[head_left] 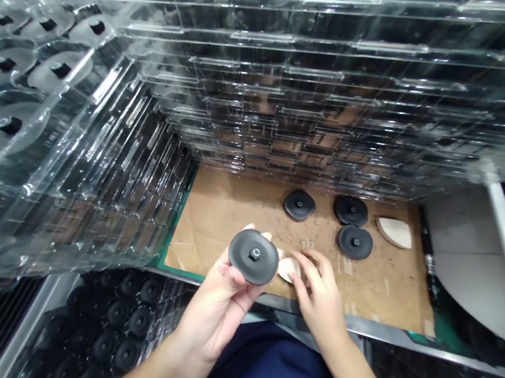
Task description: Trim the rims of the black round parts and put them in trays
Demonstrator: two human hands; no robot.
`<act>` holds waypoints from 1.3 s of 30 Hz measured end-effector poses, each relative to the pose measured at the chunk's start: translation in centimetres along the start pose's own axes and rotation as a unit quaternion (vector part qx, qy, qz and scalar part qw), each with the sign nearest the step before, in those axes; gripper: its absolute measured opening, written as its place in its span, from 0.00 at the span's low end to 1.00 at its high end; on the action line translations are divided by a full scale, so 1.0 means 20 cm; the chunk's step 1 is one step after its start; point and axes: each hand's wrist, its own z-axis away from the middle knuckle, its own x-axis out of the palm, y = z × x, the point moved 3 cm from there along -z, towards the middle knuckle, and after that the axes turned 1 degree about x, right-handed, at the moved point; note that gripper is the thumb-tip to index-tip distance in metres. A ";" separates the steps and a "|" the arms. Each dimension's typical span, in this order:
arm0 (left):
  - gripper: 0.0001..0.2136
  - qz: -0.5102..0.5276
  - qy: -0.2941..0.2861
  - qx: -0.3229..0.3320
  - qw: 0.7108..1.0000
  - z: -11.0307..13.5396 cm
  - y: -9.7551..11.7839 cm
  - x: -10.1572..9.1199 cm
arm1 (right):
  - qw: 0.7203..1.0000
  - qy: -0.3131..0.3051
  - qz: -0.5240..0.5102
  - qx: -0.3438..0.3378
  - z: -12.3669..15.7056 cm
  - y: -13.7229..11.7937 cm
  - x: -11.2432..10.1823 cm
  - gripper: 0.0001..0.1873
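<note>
We note a scuffed brown cardboard sheet [229, 211] over the green-edged bench, three black discs [299, 204] [351, 210] [355, 242] clustered at its one o'clock, a pale wedge-shaped pad [395, 232] just beside them toward three o'clock.

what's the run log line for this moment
left hand: holds black disc | right hand: touches pale piece on cardboard sheet | three loose discs beyond

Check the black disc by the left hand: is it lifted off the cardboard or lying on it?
Lifted. The left hand holds the black disc above the cardboard sheet, hub side up.
</note>
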 end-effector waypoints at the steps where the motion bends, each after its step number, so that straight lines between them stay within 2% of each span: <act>1: 0.32 0.000 0.003 -0.002 1.000 0.00 0.00 0.00 | 1.000 0.006 0.008 -0.002 0.03 0.01 0.02 0.17; 5: 0.30 0.005 0.011 -0.010 1.000 0.00 -0.01 0.00 | 1.000 0.006 0.023 -0.014 0.08 0.00 0.08 0.20; 8: 0.30 0.013 0.008 -0.008 1.000 0.00 -0.02 0.00 | 1.000 0.009 0.018 -0.012 0.04 0.01 0.07 0.17; 11: 0.31 0.010 0.002 0.001 1.000 0.00 -0.02 -0.01 | 1.000 0.019 -0.009 -0.013 -0.06 0.02 0.02 0.15; 14: 0.32 0.001 0.005 0.008 1.000 0.01 -0.02 -0.02 | 0.998 0.042 -0.050 -0.001 -0.16 -0.03 -0.09 0.14; 17: 0.32 -0.003 0.010 0.010 1.000 0.03 -0.02 -0.01 | 0.992 0.083 -0.093 0.017 -0.20 -0.18 -0.22 0.14; 19: 0.31 -0.009 0.008 0.013 1.000 0.04 -0.03 0.00 | 0.987 0.102 -0.122 -0.015 -0.18 -0.34 -0.29 0.12; 22: 0.30 -0.036 -0.005 0.003 0.999 0.05 -0.04 0.00 | 0.984 0.037 -0.112 -0.137 -0.13 -0.55 -0.33 0.12; 25: 0.26 -0.058 0.005 -0.006 0.998 0.04 -0.03 0.00 | 0.984 -0.065 -0.054 -0.159 -0.12 -0.63 -0.31 0.12; 27: 0.24 -0.050 0.003 0.004 0.999 0.04 -0.02 0.00 | 0.983 -0.071 -0.035 -0.164 -0.14 -0.64 -0.31 0.11; 30: 0.25 -0.036 -0.033 0.035 0.998 0.05 0.02 0.02 | 0.976 0.034 -0.068 -0.203 -0.15 -0.68 -0.32 0.10; 31: 0.25 -0.036 -0.047 0.046 0.997 0.05 0.04 0.03 | 0.972 0.051 -0.096 -0.210 -0.15 -0.68 -0.32 0.10; 33: 0.25 -0.039 -0.069 0.056 0.995 0.07 0.07 0.04 | 0.963 0.035 -0.165 -0.212 -0.12 -0.67 -0.31 0.09; 36: 0.26 -0.030 -0.083 0.037 0.995 0.07 0.07 0.05 | 0.967 -0.010 -0.210 -0.141 -0.07 -0.58 -0.28 0.09; 39: 0.25 -0.014 -0.049 0.020 0.999 0.04 0.04 0.03 | 0.981 0.014 -0.192 -0.031 -0.06 -0.44 -0.27 0.08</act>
